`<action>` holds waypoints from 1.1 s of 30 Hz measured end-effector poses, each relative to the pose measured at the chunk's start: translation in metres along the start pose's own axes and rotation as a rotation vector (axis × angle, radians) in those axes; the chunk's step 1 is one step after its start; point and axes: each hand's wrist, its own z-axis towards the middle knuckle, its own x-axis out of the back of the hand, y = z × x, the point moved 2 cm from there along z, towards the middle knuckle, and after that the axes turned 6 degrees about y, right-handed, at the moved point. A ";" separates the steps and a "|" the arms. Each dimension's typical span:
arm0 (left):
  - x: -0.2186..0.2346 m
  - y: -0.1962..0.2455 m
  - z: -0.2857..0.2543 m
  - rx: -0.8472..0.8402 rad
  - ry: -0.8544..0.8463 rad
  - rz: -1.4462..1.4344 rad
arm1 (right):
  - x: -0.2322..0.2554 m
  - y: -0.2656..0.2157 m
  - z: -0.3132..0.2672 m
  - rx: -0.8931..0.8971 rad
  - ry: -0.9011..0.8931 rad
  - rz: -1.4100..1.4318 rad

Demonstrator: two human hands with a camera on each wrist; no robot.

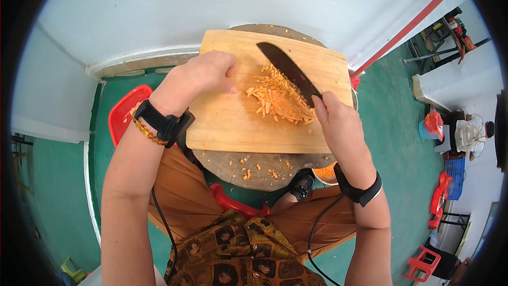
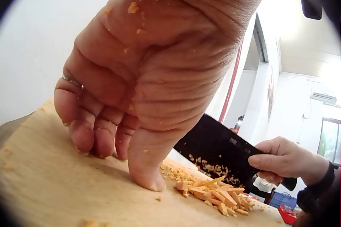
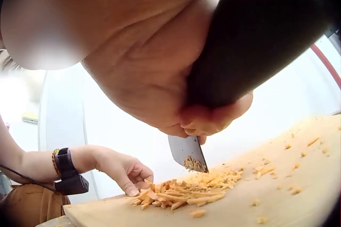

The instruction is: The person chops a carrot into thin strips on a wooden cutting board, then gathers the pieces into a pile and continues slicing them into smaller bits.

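Observation:
Orange strips and fine bits (image 1: 278, 100) lie heaped on a wooden board (image 1: 222, 127). My right hand (image 1: 341, 124) grips the handle of a dark, broad knife (image 1: 288, 71), whose blade slants over the heap's right side. Orange crumbs cling to the blade (image 2: 213, 150) in the left wrist view. Left of the heap is my left hand (image 1: 209, 71), holding nothing, fingers loosely bent. Its thumb tip meets the board beside the strips (image 2: 224, 195), and crumbs stick to the palm (image 2: 144, 72). The black handle (image 3: 256, 40) fills much of the right wrist view.
Under the board is a round wooden block (image 1: 233, 167) with scattered scraps. A bowl of orange bits (image 1: 325, 173) stands below its right edge, near a shoe (image 1: 301, 184). A red basin (image 1: 124, 114) is at left. White wall (image 1: 174, 10) rises beyond the board.

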 end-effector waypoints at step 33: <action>0.004 0.005 -0.001 0.027 -0.051 0.023 | -0.009 0.002 -0.002 0.029 -0.001 0.018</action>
